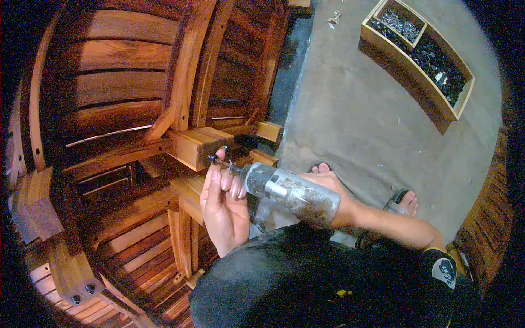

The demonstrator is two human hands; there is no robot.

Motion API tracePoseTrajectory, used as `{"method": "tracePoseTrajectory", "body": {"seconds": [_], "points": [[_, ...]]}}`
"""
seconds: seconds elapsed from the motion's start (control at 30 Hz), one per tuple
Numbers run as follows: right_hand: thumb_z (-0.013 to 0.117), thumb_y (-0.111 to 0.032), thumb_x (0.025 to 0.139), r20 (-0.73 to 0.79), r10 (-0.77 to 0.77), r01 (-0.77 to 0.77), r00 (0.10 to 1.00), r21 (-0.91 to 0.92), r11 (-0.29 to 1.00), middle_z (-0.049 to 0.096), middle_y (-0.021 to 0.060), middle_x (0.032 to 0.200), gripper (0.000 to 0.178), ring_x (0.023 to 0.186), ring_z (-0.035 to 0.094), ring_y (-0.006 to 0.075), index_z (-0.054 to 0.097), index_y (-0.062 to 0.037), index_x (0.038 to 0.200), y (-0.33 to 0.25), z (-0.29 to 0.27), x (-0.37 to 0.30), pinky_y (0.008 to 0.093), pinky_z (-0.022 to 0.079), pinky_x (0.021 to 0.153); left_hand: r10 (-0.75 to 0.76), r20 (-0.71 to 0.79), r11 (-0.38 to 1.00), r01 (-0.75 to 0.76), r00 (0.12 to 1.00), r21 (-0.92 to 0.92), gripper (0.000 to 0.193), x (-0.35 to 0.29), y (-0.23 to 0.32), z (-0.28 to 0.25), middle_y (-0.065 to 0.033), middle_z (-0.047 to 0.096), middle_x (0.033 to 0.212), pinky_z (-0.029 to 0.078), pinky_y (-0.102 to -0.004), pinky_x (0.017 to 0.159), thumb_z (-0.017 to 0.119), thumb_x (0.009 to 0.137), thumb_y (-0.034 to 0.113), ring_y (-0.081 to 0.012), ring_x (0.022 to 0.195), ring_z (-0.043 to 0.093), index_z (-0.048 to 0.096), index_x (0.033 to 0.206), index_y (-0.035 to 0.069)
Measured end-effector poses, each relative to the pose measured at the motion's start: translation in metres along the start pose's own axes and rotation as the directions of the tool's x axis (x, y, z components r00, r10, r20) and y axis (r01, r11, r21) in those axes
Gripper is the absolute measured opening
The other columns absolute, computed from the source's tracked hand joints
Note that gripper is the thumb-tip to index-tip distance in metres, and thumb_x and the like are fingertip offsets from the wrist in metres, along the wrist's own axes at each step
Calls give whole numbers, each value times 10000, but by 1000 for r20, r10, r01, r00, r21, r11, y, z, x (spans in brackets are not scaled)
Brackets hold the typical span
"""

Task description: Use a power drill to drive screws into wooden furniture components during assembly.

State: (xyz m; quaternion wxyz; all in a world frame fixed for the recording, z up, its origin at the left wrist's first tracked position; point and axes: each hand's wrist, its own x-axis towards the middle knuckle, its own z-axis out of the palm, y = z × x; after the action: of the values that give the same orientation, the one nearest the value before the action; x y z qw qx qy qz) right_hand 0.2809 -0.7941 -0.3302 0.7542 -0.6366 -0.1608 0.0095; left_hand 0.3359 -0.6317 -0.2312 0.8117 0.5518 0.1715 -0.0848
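Note:
My right hand (324, 174) is wrapped round a scuffed, silver-grey power driver (295, 195), whose body hides most of my fingers. The driver's nose points left, toward my left hand (225, 202). There my fingers are closed in a pinch around a small black-ended metal piece (213, 159) just ahead of the nose; whether it touches the driver's bit, I cannot tell. Right beyond my fingertips is the squared end of a wooden beam (202, 148), part of a brown slatted wooden frame (126, 54).
A wooden box (464, 104) with compartments of small metal and black hardware stands on the concrete floor (355, 98) at the far right. Bits of debris (334, 21) lie near the top. My sandalled foot (406, 202) shows below; slatted wood (486, 202) borders the right edge.

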Motion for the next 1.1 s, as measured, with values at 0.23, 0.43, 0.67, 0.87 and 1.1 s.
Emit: {"method": "tracePoseTrajectory", "body": {"seconds": [0.23, 0.43, 0.67, 0.87, 1.1], "points": [[701, -128, 633, -4, 18, -18, 1000, -12, 1000, 653, 115, 908, 447, 824, 627, 194, 586, -20, 1051, -1, 1, 2, 306, 474, 750, -285, 60, 956, 280, 957, 89, 355, -8, -5, -13, 15, 447, 699, 342, -213, 532, 482, 928, 185, -78, 583, 397, 460, 1213, -25], [704, -122, 621, -12, 27, -28, 1000, -47, 999, 649, 114, 911, 446, 793, 627, 204, 586, -37, 1043, 2, 4, 2, 319, 483, 731, -357, 132, 934, 351, 925, 66, 212, -12, -30, -28, -118, 602, 1036, 500, -360, 804, 450, 919, 95, -230, 945, 595, 507, 1095, -7], [710, -140, 605, -60, -72, 68, 996, -62, 996, 643, 123, 889, 427, 790, 625, 224, 595, -35, 1003, 1, 4, 3, 321, 479, 723, -512, -66, 852, 516, 856, 89, 259, -2, -64, -42, -117, 557, 1132, 452, -352, 914, 499, 904, 97, -214, 1043, 553, 476, 1145, 4], [708, -172, 618, -49, -17, 18, 999, 2, 1000, 649, 135, 895, 437, 774, 627, 229, 597, -20, 1012, 5, 2, 6, 329, 477, 710, -480, 27, 876, 478, 877, 66, 259, -3, -69, -45, -115, 561, 1124, 455, -349, 906, 506, 901, 102, -210, 1034, 556, 480, 1139, 4], [705, -188, 623, -62, -6, 2, 998, -63, 998, 646, 144, 892, 466, 765, 629, 254, 598, -28, 1047, 6, 7, 6, 319, 481, 690, -478, 50, 878, 474, 877, 73, 259, -2, -72, -48, -112, 565, 1114, 458, -344, 897, 515, 898, 108, -204, 1025, 559, 486, 1133, 4]]}}
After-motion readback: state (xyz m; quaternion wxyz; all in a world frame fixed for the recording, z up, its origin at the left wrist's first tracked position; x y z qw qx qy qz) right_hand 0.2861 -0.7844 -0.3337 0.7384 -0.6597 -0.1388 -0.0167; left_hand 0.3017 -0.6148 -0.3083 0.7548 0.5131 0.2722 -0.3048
